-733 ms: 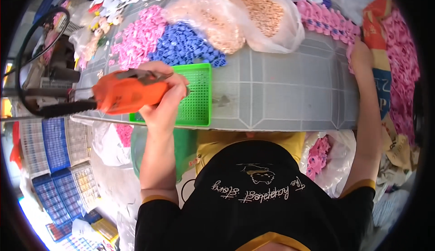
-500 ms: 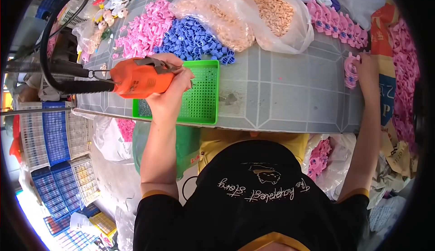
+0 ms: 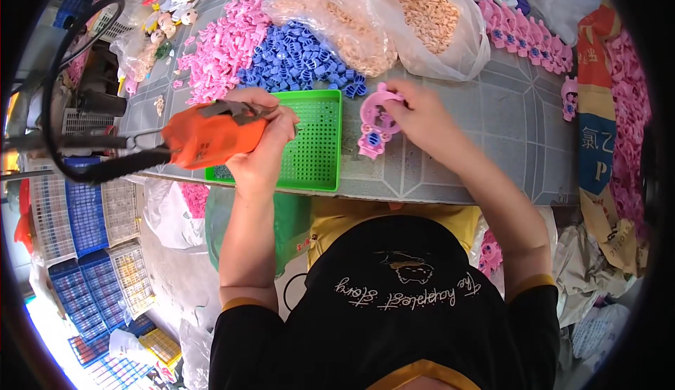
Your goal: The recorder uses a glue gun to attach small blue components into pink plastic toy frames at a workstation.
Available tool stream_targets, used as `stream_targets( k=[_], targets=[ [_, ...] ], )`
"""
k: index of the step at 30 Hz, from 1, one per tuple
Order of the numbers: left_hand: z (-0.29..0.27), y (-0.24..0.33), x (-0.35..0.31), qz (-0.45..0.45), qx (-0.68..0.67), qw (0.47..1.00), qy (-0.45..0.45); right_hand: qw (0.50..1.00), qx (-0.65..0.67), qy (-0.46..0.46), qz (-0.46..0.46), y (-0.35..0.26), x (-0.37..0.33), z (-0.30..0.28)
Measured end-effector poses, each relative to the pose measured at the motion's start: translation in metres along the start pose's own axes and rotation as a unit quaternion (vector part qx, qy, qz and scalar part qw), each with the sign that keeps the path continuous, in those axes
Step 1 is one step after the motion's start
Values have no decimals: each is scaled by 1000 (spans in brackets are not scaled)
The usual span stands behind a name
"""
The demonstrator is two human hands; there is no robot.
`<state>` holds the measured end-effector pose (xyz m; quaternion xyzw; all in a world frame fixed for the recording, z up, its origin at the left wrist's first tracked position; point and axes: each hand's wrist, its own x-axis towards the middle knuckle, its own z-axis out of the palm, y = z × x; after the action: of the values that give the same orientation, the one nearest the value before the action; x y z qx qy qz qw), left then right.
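Observation:
My left hand [image 3: 266,154] is wrapped around an orange electric screwdriver [image 3: 214,139], held slanting above the left end of a green perforated tray [image 3: 339,147]. The driver's tip is hidden by the hand. Over the middle of the table, just right of the tray, my right hand [image 3: 429,114] pinches a pink plastic toy part [image 3: 367,114] by its ring-shaped upper end. A small blue piece [image 3: 374,139] sits in the part's lower end. Dark small bits, too small to name, lie in the tray's left end.
Behind the tray are heaps of pink pieces [image 3: 228,45] and blue pieces [image 3: 288,56]. Bags of peach pieces [image 3: 425,17] stand further right. A row of pink toy parts [image 3: 524,35] lines the far right, with another pink part [image 3: 569,98] nearer. The driver's black cord [image 3: 53,101] loops at left.
My right hand has come from the table's right side to the middle, carrying the pink toy part. The screwdriver has shifted slightly left and down in my left hand.

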<state>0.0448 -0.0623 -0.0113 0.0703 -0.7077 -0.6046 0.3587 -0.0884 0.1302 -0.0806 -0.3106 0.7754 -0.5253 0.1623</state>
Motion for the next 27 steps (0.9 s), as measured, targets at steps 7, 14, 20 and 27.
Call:
stream_targets(
  k=[7, 14, 20, 27],
  targets=[
    [13, 21, 4, 58, -174, 980, -78, 999, -30, 25, 20, 6, 3, 14],
    [45, 16, 1, 3, -169, 975, -145, 998, -28, 41, 33, 4, 4, 15],
    [53, 7, 0, -6, -160, 977, -142, 997, -14, 37, 61, 4, 5, 14],
    [48, -6, 13, 73, 10, 969, -236, 997, -21, 56, 50, 6, 5, 16]
  ],
)
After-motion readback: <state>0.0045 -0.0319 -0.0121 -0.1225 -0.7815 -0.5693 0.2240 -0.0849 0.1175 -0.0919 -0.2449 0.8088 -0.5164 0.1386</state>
